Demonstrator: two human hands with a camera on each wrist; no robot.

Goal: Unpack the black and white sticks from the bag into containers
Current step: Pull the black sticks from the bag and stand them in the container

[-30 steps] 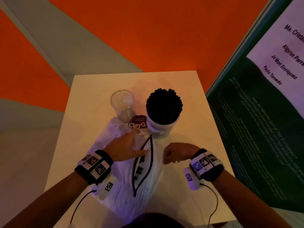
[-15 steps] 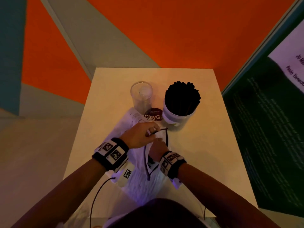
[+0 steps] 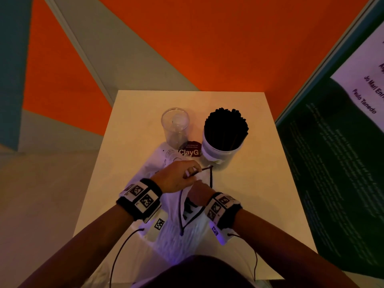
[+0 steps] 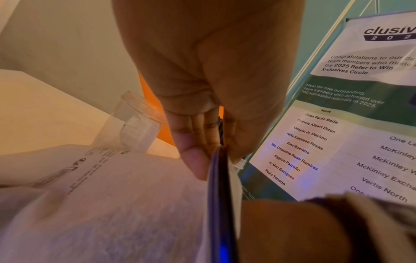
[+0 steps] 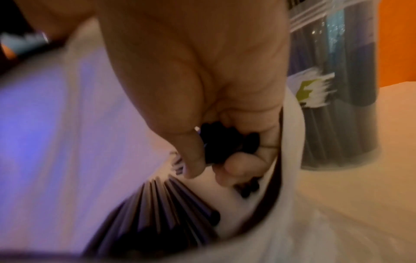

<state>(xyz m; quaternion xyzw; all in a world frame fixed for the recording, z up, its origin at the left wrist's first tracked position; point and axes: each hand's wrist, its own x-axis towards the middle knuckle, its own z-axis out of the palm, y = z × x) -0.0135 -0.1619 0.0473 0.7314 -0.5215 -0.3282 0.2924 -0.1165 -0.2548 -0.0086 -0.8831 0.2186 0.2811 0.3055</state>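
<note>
— Nearest, at the table's (image 3: 257, 183) near edge?
— White fabric bag (image 3: 176, 233) with black-trimmed opening, lying flat.
— Hands?
— Left hand (image 3: 176, 177) pinching up the black trim; right hand (image 3: 200, 193) inside, fingers curled round a bundle of black sticks (image 5: 227, 142).
— Farther back?
— Empty clear plastic jar (image 3: 175, 126); beside it, toward the right edge, white-banded jar packed with black sticks (image 3: 225, 129).

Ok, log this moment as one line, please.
left hand: pinches bag rim | right hand: inside bag, gripping black sticks | right jar: black sticks | clear jar: empty
</note>
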